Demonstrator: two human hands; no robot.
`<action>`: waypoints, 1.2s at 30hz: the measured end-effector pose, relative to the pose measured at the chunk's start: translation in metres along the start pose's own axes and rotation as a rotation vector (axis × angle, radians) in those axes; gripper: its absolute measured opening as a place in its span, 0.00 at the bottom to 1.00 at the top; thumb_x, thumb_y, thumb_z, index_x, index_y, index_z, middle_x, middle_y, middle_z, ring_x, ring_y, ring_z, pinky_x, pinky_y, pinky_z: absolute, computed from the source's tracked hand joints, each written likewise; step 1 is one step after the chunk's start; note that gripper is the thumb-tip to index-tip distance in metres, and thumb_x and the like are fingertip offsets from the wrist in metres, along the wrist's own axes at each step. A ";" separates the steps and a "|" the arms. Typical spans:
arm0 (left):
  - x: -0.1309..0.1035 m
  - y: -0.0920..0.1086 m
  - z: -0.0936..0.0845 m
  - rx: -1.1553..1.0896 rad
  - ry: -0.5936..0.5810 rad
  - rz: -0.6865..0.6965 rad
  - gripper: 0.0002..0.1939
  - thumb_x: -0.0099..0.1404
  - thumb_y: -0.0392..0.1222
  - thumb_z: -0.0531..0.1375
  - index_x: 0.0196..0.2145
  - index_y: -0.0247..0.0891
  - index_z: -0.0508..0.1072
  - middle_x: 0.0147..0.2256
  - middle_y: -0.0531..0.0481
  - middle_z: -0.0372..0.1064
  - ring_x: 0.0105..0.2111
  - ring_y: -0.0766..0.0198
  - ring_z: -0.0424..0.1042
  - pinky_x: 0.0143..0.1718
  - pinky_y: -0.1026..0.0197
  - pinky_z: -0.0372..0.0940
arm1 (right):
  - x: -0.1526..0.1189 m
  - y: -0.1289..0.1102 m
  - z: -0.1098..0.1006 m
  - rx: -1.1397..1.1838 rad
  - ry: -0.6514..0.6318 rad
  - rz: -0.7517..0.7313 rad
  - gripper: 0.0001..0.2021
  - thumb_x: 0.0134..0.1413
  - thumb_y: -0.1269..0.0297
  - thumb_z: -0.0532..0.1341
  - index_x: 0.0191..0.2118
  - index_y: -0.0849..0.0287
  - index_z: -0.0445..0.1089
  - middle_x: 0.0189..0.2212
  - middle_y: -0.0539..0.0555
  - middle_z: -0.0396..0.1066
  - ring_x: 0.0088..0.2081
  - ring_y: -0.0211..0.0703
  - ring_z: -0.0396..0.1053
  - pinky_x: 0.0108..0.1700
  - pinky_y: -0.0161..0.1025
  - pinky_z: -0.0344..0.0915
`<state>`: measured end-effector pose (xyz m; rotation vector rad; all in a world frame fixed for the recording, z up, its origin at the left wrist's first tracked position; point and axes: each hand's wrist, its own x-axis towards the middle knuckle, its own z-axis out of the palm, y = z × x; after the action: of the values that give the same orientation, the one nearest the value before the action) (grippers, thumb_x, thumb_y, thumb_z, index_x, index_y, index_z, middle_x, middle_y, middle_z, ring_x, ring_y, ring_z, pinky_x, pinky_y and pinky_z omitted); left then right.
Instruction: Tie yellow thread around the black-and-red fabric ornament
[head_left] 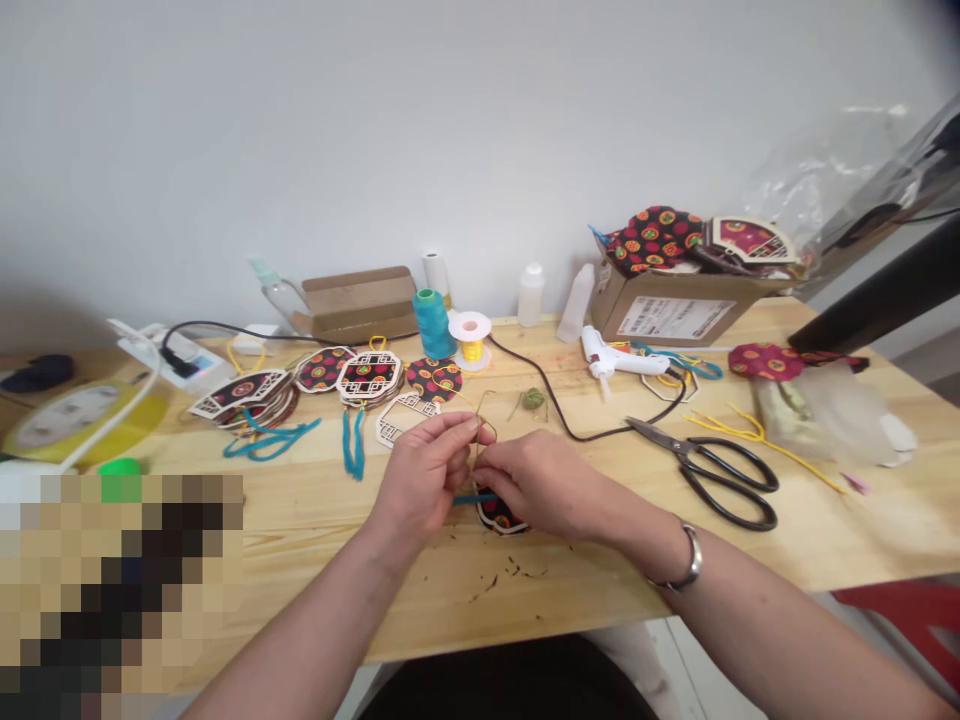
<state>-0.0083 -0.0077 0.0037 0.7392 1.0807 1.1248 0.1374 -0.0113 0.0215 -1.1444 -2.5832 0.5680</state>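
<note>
A thin cord [479, 408] is rising between both hands' fingertips; the left hand [429, 472] is pinching it, and the right hand [540, 485] is pinching it lower down. A patterned ornament [501, 521] is lying beneath the right fingers. Scissors [682, 448] are resting to their right; a spool [472, 350] is standing beyond them.

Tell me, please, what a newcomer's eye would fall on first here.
Probably the left hand, pinching a thin cord mid-view, with the right hand close beside it. After that, perhaps the black-handled scissors to the right, and the blue thread cone standing behind the hands.
</note>
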 end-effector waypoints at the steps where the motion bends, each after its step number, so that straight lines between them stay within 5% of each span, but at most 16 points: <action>1: 0.000 0.000 0.000 -0.016 0.002 0.004 0.06 0.51 0.38 0.64 0.24 0.31 0.73 0.17 0.56 0.63 0.13 0.80 0.45 0.13 0.72 0.41 | 0.000 0.001 0.000 -0.001 -0.017 -0.012 0.09 0.55 0.71 0.55 0.28 0.63 0.71 0.24 0.53 0.72 0.22 0.33 0.61 0.25 0.33 0.48; 5: 0.001 -0.001 0.000 -0.055 0.023 0.000 0.06 0.49 0.38 0.65 0.26 0.34 0.73 0.17 0.56 0.63 0.13 0.79 0.48 0.13 0.73 0.41 | -0.004 0.004 -0.004 0.112 0.031 -0.017 0.12 0.56 0.63 0.56 0.25 0.62 0.70 0.20 0.51 0.69 0.21 0.32 0.59 0.26 0.32 0.49; 10: 0.001 -0.001 0.003 -0.024 0.041 0.016 0.08 0.48 0.39 0.66 0.26 0.34 0.73 0.16 0.58 0.59 0.13 0.79 0.49 0.14 0.73 0.43 | 0.000 0.016 -0.008 0.311 0.418 0.246 0.18 0.58 0.57 0.53 0.23 0.63 0.67 0.21 0.51 0.67 0.25 0.34 0.60 0.28 0.33 0.53; 18: -0.005 -0.005 0.005 0.180 0.028 0.081 0.08 0.50 0.43 0.66 0.27 0.35 0.76 0.16 0.58 0.60 0.15 0.76 0.53 0.16 0.70 0.47 | 0.009 0.020 0.007 0.930 0.265 0.333 0.11 0.53 0.57 0.58 0.31 0.62 0.65 0.25 0.51 0.70 0.28 0.37 0.69 0.31 0.34 0.65; 24: -0.005 -0.009 0.003 0.330 0.005 0.132 0.07 0.53 0.43 0.63 0.28 0.37 0.78 0.16 0.57 0.63 0.16 0.73 0.56 0.18 0.67 0.50 | 0.008 0.018 0.008 0.885 0.285 0.357 0.08 0.53 0.61 0.57 0.29 0.60 0.62 0.20 0.47 0.64 0.20 0.33 0.64 0.22 0.30 0.59; 36: -0.008 -0.006 0.006 0.208 -0.060 0.070 0.10 0.52 0.45 0.65 0.28 0.35 0.76 0.16 0.58 0.57 0.17 0.75 0.52 0.17 0.70 0.48 | 0.011 0.022 -0.002 0.814 0.327 0.358 0.08 0.50 0.64 0.57 0.24 0.61 0.63 0.19 0.45 0.59 0.21 0.31 0.55 0.25 0.31 0.55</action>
<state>-0.0014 -0.0165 0.0028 0.9746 1.1393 1.0525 0.1446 0.0110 0.0141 -1.2371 -1.6016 1.2353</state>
